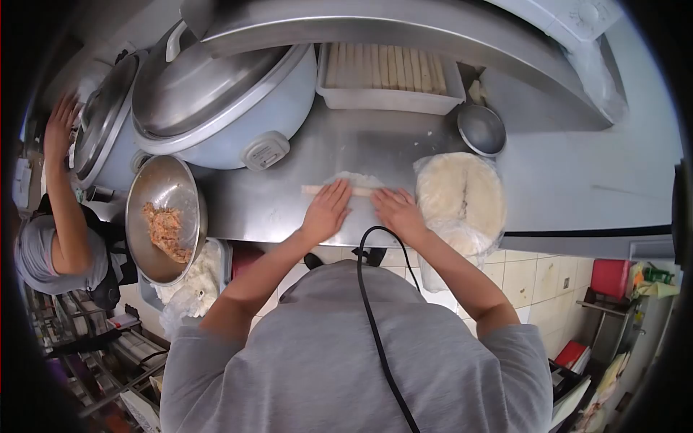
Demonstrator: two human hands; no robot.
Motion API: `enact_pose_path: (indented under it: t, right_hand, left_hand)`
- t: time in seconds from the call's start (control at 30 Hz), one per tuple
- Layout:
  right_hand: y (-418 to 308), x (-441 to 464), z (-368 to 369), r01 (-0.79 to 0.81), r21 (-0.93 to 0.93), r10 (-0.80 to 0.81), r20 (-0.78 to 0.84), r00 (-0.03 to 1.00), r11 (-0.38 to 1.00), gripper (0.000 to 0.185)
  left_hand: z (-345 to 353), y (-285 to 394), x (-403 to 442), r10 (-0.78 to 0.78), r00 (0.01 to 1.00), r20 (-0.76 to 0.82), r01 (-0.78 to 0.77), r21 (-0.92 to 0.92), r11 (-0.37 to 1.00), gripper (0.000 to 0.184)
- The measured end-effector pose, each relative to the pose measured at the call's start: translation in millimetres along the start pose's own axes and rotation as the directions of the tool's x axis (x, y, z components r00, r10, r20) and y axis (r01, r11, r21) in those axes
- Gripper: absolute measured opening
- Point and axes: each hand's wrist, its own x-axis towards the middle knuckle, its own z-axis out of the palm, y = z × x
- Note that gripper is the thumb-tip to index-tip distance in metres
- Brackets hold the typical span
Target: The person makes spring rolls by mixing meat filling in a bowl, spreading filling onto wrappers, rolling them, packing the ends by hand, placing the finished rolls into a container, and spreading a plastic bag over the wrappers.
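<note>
A long, thin spring roll [362,192] lies crosswise on the steel counter, with a pale, thin wrapper edge [355,177] just behind it. My left hand [329,208] rests flat on the roll's left part, fingers stretched forward. On the right part lies my right hand [398,212], its fingers also extended and flat. Beside it, a stack of pale round wrappers [485,195] sits in clear plastic. To the left, a tilted metal bowl [189,184] holds an orange-pink minced filling [164,229].
Behind are a white tray [393,102] of several rolls, a small metal bowl [481,130] and a large lidded cooker [238,137]. A steel shelf [404,22] overhangs the back. At far left, a co-worker's arm [65,195] reaches toward another lidded pot [108,115]. A black cable [364,289] hangs in front.
</note>
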Motion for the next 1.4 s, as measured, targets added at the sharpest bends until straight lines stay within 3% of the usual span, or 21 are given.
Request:
enact_pose_path:
  t: [0.03, 0.07, 0.2, 0.27, 0.37, 0.5, 0.57, 0.8, 0.9, 1.0, 1.07, 1.13, 1.2, 1.23, 1.3, 1.37, 1.4]
  right_hand:
    - [-2, 7, 3, 0.013, -0.11, -0.016, -0.024, 1.0, 0.994, 0.036]
    - [1, 15, 4, -0.005, -0.111, -0.004, -0.083, 0.997, 0.994, 0.035]
    - [10, 26, 6, -0.046, -0.03, 0.045, -0.045, 0.998, 0.998, 0.034]
    - [3, 21, 1, -0.007, -0.083, -0.009, -0.189, 0.982, 0.997, 0.034]
    - [2, 10, 3, 0.083, -0.085, -0.094, -0.14, 0.986, 0.993, 0.034]
    - [21, 29, 22, 0.07, -0.139, -0.095, -0.179, 0.979, 0.988, 0.034]
    - [26, 41, 24, -0.021, -0.027, 0.016, -0.191, 0.981, 0.999, 0.033]
    - [29, 31, 41, -0.031, -0.072, 0.018, -0.177, 0.984, 0.997, 0.033]
    - [10, 6, 25, 0.046, -0.012, -0.047, -0.128, 0.991, 0.999, 0.032]
    - [-2, 1, -1, 0.07, 0.111, -0.047, -0.202, 0.978, 0.991, 0.028]
    - [8, 2, -15, -0.211, 0.149, 0.231, -0.135, 0.964, 0.966, 0.026]
    - [19, 3, -18, -0.228, 0.172, 0.24, -0.051, 0.969, 0.958, 0.024]
    - [26, 11, -23, -0.233, 0.19, 0.232, 0.027, 0.972, 0.954, 0.023]
    - [28, 21, -26, -0.273, 0.295, 0.264, 0.072, 0.962, 0.915, 0.02]
    - [26, 37, -41, -0.305, 0.39, 0.286, 0.107, 0.952, 0.869, 0.018]
    - [15, 57, -76, -0.283, 0.584, 0.266, 0.116, 0.957, 0.761, 0.021]
    - [10, 65, -93, -0.265, 0.579, 0.258, 0.096, 0.961, 0.771, 0.021]
  left_hand:
    - [3, -7, 9, 0.006, 1.0, -0.022, -0.004, 0.062, 0.998, 0.05]
    - [6, -13, 18, 0.003, 1.0, -0.026, -0.001, 0.061, 0.998, 0.049]
    - [-5, -19, 32, -0.016, 0.997, 0.078, 0.016, 0.005, 1.0, 0.047]
    - [-13, -5, 28, 0.039, 0.998, -0.056, -0.032, 0.112, 0.993, 0.043]
    - [-7, -2, 13, 0.099, 0.995, -0.019, -0.097, 0.092, 0.991, 0.043]
    - [6, -27, 33, 0.126, 0.992, -0.031, -0.119, 0.17, 0.978, 0.042]
    - [2, -32, 47, 0.048, 0.997, -0.068, -0.05, -0.022, 0.999, 0.037]
    - [4, -22, 34, -0.022, 0.998, -0.067, 0.016, -0.082, 0.996, 0.029]
    - [7, 0, 2, -0.03, 0.993, -0.111, 0.016, -0.124, 0.992, 0.031]
    - [8, 9, -9, -0.088, 0.994, -0.065, 0.081, -0.098, 0.992, 0.034]
    - [4, 5, 6, -0.163, 0.985, -0.058, 0.161, -0.034, 0.986, 0.037]
    - [-3, 12, 17, -0.254, 0.967, -0.03, 0.254, 0.013, 0.967, 0.041]
    - [-12, 17, 36, -0.143, 0.986, -0.082, 0.139, -0.052, 0.989, 0.058]
    - [-12, 17, 46, -0.143, 0.986, -0.091, 0.139, -0.047, 0.989, 0.058]
    - [-11, 24, 69, -0.179, 0.957, 0.228, 0.239, -0.271, 0.932, 0.061]
    - [-25, 35, 92, -0.145, 0.975, 0.166, 0.193, -0.327, 0.925, 0.052]
    - [-44, 43, 105, -0.209, 0.937, 0.281, 0.312, -0.398, 0.863, 0.042]
